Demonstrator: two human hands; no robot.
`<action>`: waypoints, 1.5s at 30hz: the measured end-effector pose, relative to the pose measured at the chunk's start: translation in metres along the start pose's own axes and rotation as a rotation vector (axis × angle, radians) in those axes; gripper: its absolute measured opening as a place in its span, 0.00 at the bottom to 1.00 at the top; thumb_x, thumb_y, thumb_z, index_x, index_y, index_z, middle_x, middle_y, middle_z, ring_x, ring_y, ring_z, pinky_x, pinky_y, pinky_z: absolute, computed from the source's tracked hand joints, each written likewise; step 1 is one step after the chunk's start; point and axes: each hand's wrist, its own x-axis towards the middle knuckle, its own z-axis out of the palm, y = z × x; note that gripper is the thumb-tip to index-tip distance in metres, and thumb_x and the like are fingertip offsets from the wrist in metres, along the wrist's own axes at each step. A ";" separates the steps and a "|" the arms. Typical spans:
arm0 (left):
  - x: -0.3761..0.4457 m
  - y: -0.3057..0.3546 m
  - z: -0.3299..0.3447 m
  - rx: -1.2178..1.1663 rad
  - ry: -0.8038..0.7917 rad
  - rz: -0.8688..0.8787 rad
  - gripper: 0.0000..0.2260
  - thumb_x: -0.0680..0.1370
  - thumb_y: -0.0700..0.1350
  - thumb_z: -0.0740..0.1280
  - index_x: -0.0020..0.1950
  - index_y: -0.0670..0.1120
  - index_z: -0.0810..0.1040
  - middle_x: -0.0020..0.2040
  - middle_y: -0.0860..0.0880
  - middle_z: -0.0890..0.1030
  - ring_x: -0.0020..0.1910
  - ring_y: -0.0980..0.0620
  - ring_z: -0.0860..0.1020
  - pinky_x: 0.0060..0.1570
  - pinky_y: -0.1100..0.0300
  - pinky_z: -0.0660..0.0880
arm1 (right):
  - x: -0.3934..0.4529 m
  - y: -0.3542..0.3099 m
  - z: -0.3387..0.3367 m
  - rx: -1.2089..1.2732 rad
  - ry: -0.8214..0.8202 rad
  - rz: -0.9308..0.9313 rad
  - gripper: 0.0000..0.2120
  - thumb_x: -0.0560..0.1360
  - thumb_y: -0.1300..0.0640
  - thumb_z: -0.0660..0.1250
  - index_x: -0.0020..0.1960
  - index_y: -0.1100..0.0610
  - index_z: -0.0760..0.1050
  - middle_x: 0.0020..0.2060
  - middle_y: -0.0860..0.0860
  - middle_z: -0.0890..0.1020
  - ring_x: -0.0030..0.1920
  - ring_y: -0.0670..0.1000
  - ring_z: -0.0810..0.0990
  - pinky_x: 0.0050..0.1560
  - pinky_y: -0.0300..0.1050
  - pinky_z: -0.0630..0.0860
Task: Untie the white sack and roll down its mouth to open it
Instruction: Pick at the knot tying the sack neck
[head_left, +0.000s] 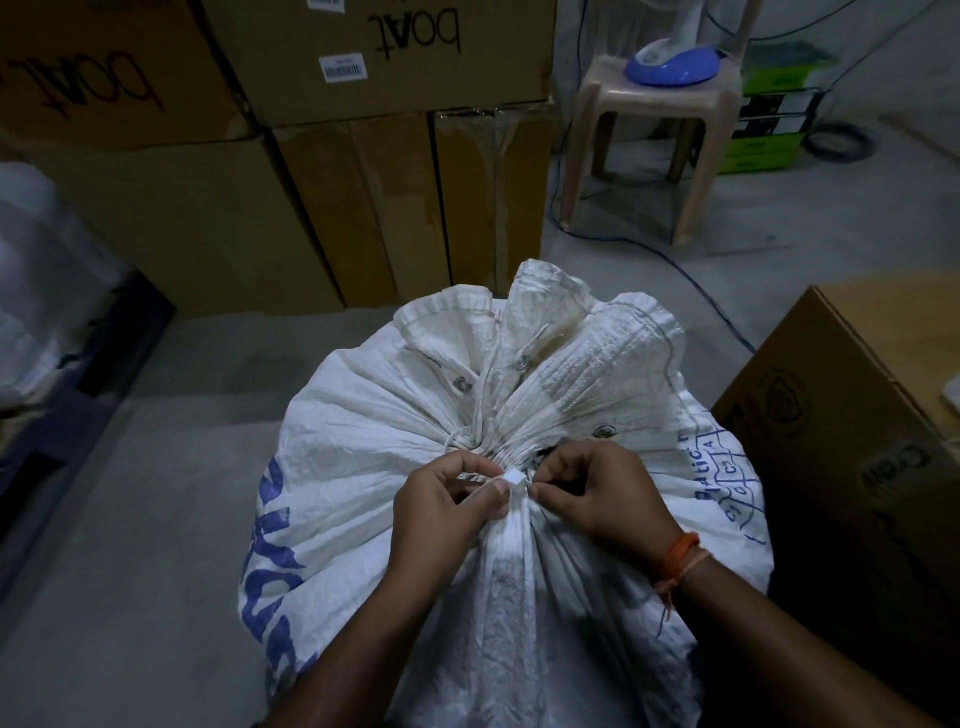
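A large white woven sack (363, 415) with blue print stands on the floor right below me. Its mouth is gathered tight, and the frilled top with metal eyelets fans out behind the neck. A thin white cord (480, 410) runs through the gathers, and a small white tie end (511, 477) sits at the neck. My left hand (447, 509) pinches the cord at the tie from the left. From the right, my right hand (602, 493), with an orange thread on its wrist, pinches the same knot. The two hands' fingertips nearly touch.
Stacked brown cardboard boxes (332, 208) stand behind the sack. Another cardboard box (857, 441) is close on the right. A plastic stool (660, 130) with a blue and white appliance stands at the back right, with cables on the concrete floor (130, 519). Clear plastic bundles lie at the left.
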 end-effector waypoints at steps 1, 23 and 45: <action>0.000 0.000 0.000 -0.002 0.000 -0.001 0.04 0.76 0.37 0.78 0.46 0.46 0.86 0.36 0.43 0.89 0.38 0.48 0.88 0.50 0.44 0.85 | -0.001 0.000 -0.002 0.003 -0.006 0.006 0.05 0.67 0.57 0.80 0.37 0.54 0.84 0.29 0.45 0.84 0.31 0.37 0.80 0.36 0.29 0.71; 0.001 -0.003 0.001 0.011 -0.029 -0.026 0.05 0.75 0.39 0.79 0.45 0.48 0.86 0.35 0.44 0.89 0.37 0.48 0.88 0.44 0.52 0.84 | -0.005 0.003 0.017 0.337 0.080 0.161 0.11 0.68 0.56 0.80 0.45 0.54 0.79 0.38 0.54 0.87 0.40 0.54 0.87 0.46 0.55 0.84; 0.017 -0.022 -0.008 -0.214 0.063 -0.110 0.02 0.79 0.35 0.74 0.47 0.39 0.85 0.38 0.41 0.87 0.38 0.49 0.86 0.47 0.55 0.83 | -0.008 0.004 0.014 0.498 0.005 0.148 0.09 0.70 0.71 0.76 0.45 0.58 0.86 0.43 0.53 0.88 0.44 0.47 0.86 0.50 0.44 0.83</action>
